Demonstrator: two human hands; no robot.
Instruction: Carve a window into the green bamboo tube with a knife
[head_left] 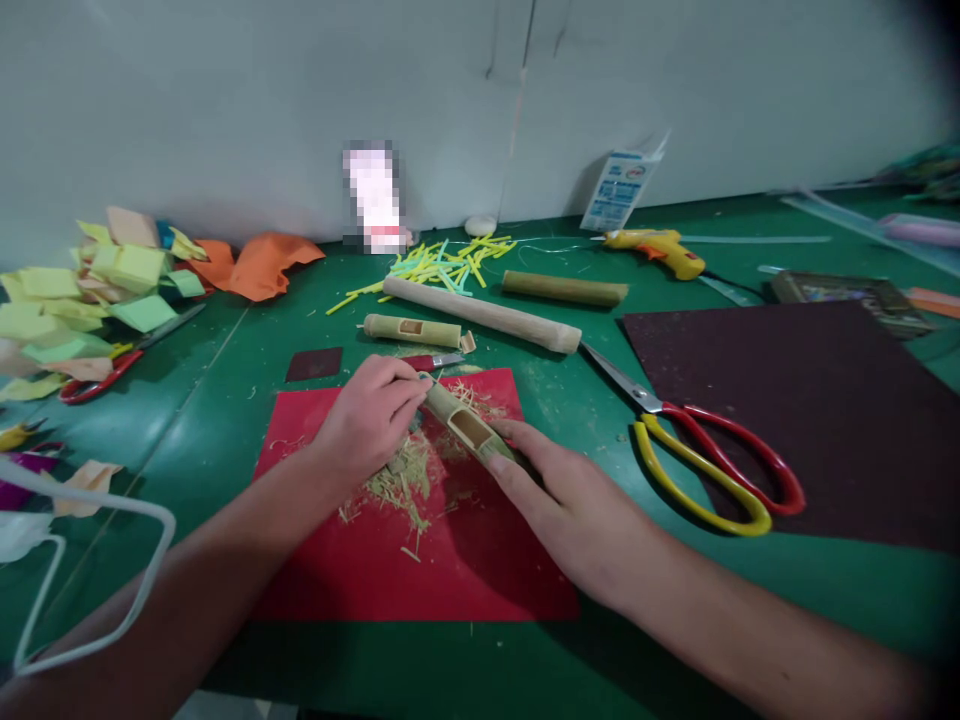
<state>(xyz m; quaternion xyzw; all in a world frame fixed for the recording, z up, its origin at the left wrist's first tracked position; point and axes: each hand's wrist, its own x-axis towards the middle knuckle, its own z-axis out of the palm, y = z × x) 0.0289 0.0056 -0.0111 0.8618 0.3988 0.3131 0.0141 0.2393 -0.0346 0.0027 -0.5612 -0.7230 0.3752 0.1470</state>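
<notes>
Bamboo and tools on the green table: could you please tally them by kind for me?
Bamboo tubes: 3 (held tube, notched tube, plain tube)
Pale rod: 1
Scissors: 2 ()
Glue gun: 1
Knife: 1
Total: 8

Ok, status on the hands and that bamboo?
Left hand gripping far end of slotted bamboo piece. Right hand pinching its near end, over red mat. Shavings underneath; knife, scissors lie apart, nothing blocking.
</notes>
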